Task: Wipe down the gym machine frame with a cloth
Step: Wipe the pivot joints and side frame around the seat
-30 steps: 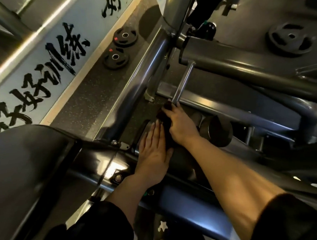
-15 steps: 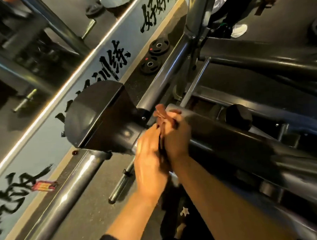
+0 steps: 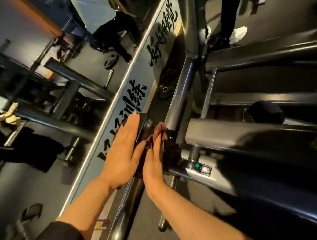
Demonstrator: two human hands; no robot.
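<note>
The gym machine frame [image 3: 227, 133] fills the right half of the head view — thick dark tubes w/ a long chrome bar [image 3: 180, 93] running diagonally up toward the mirror wall [image 3: 117, 110] with its black lettering. Weight plates [image 3: 163, 90] lie on the floor beside that wall. At the junction sits a black pad plate [image 3: 145, 127], seen edge-on. Compared w/ a second ago, when both hands worked low on a tube near a round knob, they've come up and across to this plate; half a sec ago they were only just closing on it. The left hand [image 3: 122, 154] lies flat, fingers straight, pressed on the plate's outer face. The right hand [image 3: 155, 161] presses the reddish-brown cloth [image 3: 159, 132] against the inner face, fingers mostly straight — a real grip can't be confirmed. Likely meaning: the lower tube is done and wiping has moved on to the plate and bracket, w/ the left hand bracing.
</note>
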